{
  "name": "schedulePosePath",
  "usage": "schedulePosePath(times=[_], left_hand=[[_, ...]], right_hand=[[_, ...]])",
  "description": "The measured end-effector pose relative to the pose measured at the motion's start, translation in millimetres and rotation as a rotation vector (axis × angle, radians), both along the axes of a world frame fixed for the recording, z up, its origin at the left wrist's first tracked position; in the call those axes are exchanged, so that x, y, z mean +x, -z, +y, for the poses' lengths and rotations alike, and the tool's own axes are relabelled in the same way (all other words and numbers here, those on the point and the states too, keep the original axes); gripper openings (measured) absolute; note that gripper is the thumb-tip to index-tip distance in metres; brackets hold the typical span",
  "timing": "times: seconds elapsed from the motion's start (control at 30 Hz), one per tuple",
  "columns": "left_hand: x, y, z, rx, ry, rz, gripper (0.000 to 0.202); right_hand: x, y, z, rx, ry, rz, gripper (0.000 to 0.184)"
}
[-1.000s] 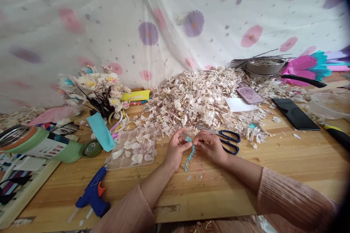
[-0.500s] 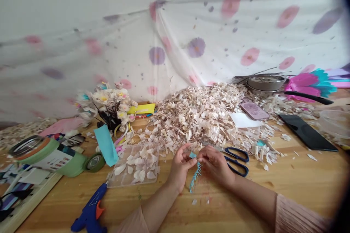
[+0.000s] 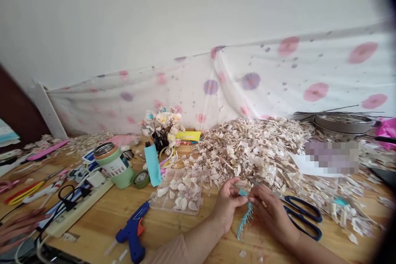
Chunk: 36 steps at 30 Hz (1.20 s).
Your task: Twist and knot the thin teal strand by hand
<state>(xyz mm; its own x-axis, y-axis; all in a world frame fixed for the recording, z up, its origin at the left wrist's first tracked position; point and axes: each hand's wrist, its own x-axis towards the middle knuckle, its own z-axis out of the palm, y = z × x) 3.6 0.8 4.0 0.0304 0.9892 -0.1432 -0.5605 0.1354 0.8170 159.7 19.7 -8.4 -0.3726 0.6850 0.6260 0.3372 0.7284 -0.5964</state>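
Observation:
Between my two hands is a narrow turquoise paper strip [image 3: 246, 219] with one edge cut into fringe, its curled end hanging down. My left hand [image 3: 227, 206] pinches its upper end between thumb and fingers. My right hand [image 3: 274, 210] is closed on the strip just beside, fingertips nearly touching the left thumb. Navy-handled scissors [image 3: 305, 214] lie right of my right hand, blades hidden under dried petals. Left of my hands sits a clear plastic box [image 3: 193, 206] with loose pale petals. A blue glue gun [image 3: 133, 231] with an orange trigger lies nearer the front.
Behind my hands spreads a big heap of dried petals [image 3: 247, 152]. A green jar [image 3: 119, 173], green tape roll [image 3: 140, 179], upright turquoise paper [image 3: 152, 165] and white flowers [image 3: 163, 121] stand left. Another person's hand [image 3: 18, 229] rests near the power strip [image 3: 80, 210].
My view has swung left and up, so everything sits farther right and lower, and another person's hand shows at left. Both my hands keep the same pinch on the strip.

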Motion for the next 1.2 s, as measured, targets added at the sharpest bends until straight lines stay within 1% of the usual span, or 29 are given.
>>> schedulePosePath(times=[0.17, 0.3, 0.43, 0.57, 0.7, 0.93, 1.1, 1.2], left_hand=[[1.3, 2.0, 1.6, 0.041, -0.014, -0.003, 0.06], [1.7, 5.5, 1.9, 0.097, -0.03, 0.026, 0.061], [0.4, 4.2, -0.8, 0.178, -0.014, 0.113, 0.062], [-0.9, 0.1, -3.0, 0.232, 0.029, 0.208, 0.064], [-0.8, 0.2, -4.3, 0.231, 0.045, 0.247, 0.067], [-0.5, 6.9, -3.4, 0.184, 0.059, 0.243, 0.066], [-0.2, 4.0, -4.2, 0.114, 0.061, 0.191, 0.068], [-0.2, 1.5, -3.3, 0.07, 0.053, 0.13, 0.068]], right_hand=[[-0.4, 2.1, 0.9, 0.045, 0.038, -0.028, 0.022], [-2.3, -1.3, -0.8, 0.078, 0.047, -0.06, 0.025], [-3.2, -4.2, -4.0, 0.102, 0.011, -0.052, 0.033], [-2.5, -1.9, -3.6, 0.065, 0.021, -0.044, 0.042], [-2.3, -1.0, -2.5, 0.027, 0.046, -0.033, 0.049], [-4.9, 3.5, 0.4, -0.088, 0.06, -0.007, 0.056], [-2.9, 2.2, 0.5, -0.132, 0.065, 0.074, 0.056], [-0.7, -2.0, -2.5, -0.139, 0.054, 0.117, 0.05]])
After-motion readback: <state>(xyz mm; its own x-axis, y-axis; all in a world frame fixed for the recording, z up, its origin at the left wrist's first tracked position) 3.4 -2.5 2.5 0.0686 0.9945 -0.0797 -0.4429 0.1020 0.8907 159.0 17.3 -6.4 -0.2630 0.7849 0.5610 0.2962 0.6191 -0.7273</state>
